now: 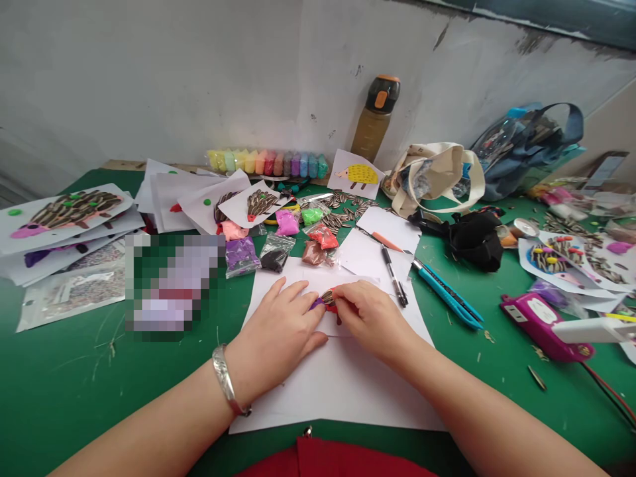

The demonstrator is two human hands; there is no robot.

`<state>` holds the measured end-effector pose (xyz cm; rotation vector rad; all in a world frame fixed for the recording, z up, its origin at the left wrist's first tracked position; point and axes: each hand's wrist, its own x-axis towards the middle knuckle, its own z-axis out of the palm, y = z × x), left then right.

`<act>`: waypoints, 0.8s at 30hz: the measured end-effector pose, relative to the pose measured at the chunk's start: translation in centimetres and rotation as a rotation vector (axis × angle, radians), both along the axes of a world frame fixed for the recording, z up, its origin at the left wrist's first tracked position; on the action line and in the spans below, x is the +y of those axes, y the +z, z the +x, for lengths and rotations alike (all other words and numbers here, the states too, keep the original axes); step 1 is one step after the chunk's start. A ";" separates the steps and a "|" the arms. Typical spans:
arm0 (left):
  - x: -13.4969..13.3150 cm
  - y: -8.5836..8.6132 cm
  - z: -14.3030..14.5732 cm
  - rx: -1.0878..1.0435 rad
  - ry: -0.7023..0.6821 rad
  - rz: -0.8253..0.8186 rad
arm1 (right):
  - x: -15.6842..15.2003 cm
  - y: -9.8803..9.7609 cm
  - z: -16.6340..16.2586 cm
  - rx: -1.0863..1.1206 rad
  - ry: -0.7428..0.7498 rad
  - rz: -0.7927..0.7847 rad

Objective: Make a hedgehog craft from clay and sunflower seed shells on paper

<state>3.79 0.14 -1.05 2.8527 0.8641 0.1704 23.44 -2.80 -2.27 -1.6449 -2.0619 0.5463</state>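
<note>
My left hand (278,334) lies on a white sheet of paper (342,387), fingers stretched forward and pressed on a small card with purple and red clay (318,305). My right hand (370,315) pinches a striped sunflower seed (327,296) at the clay. A silver bracelet (224,379) sits on my left wrist. The shape of the clay piece is mostly hidden under my fingers.
Small bags of coloured clay (278,248) and loose sunflower seeds (348,205) lie behind the sheet. A pen (394,275) and blue utility knife (447,291) lie to the right. Finished seed pictures (64,212) are stacked left. A bottle (376,116), bags (437,175) and a pink device (541,324) stand right.
</note>
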 end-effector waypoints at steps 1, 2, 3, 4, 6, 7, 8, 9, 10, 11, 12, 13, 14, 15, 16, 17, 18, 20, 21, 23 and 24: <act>0.0 0.1 0.0 0.002 -0.002 -0.005 | 0.0 -0.1 0.0 -0.012 0.009 0.010; 0.0 0.1 0.0 0.003 -0.002 -0.010 | 0.0 -0.1 0.1 -0.021 0.020 0.023; 0.0 0.2 0.0 0.005 0.000 -0.015 | 0.0 -0.2 0.1 -0.028 0.028 0.037; 0.0 0.2 0.0 0.006 0.002 -0.019 | 0.0 -0.3 0.2 -0.030 0.034 0.053; 0.0 0.3 0.0 0.010 0.005 -0.027 | 0.0 -0.5 0.2 -0.021 0.034 0.083; 0.0 0.4 0.0 0.010 0.005 -0.030 | 0.0 -0.6 0.3 -0.011 0.034 0.095; 0.0 0.4 0.0 0.010 0.007 -0.031 | 0.0 -0.7 0.2 -0.002 0.033 0.101; -0.1 0.5 0.0 0.011 0.008 -0.033 | -0.1 -0.7 0.2 0.005 0.030 0.103; 0.0 0.5 0.1 0.013 0.009 -0.036 | -0.1 -0.8 0.2 0.010 0.025 0.103; 0.0 0.5 0.1 0.014 0.009 -0.037 | -0.1 -0.8 0.1 0.014 0.020 0.101; 0.0 0.5 0.1 0.019 0.007 -0.042 | -0.1 -0.9 0.1 0.017 0.016 0.101; 0.0 0.5 0.1 0.023 0.005 -0.047 | -0.1 -0.9 0.0 0.020 0.015 0.103; 0.0 0.5 0.1 0.027 0.005 -0.050 | -0.1 -1.0 0.0 0.023 0.017 0.107; 0.1 0.4 0.1 0.029 0.004 -0.053 | -0.1 -1.0 0.0 0.027 0.022 0.110; 0.1 0.4 0.1 0.031 0.004 -0.056 | -0.1 -1.1 0.0 0.031 0.026 0.114; 0.1 0.4 0.1 0.030 0.005 -0.057 | -0.1 -1.1 0.0 0.035 0.027 0.118; 0.1 0.4 0.1 0.029 0.004 -0.058 | -0.1 -1.2 0.0 0.037 0.026 0.122; 0.2 0.3 0.1 0.029 0.001 -0.061 | -0.1 -1.3 0.0 0.040 0.023 0.131; 0.2 0.3 0.2 0.028 0.001 -0.062 | -0.1 -1.3 0.0 0.040 0.022 0.134; 0.2 0.3 0.2 0.030 -0.002 -0.062 | 0.0 -1.3 -0.1 0.041 0.024 0.132; 0.2 0.3 0.2 0.032 -0.002 -0.062 | 0.0 -1.4 -0.1 0.044 0.025 0.128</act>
